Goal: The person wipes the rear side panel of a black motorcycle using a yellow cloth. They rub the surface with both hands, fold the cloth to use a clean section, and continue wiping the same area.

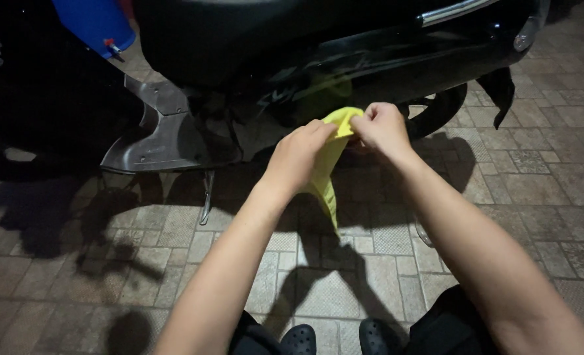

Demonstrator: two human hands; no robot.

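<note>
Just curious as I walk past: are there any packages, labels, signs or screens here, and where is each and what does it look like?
None that can be made out: no package, label, sign or screen shows.
Blue container: top left, beside the black scooter; plain blue with a small red and white fitting.
Yellow cloth: held between left hand and right hand; unmarked.

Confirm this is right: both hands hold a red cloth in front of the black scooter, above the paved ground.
Not quite. The cloth is yellow, not red, as the head view shows. The rest stands: the left hand and right hand both hold it in front of the black scooter, above the paved ground.
</note>
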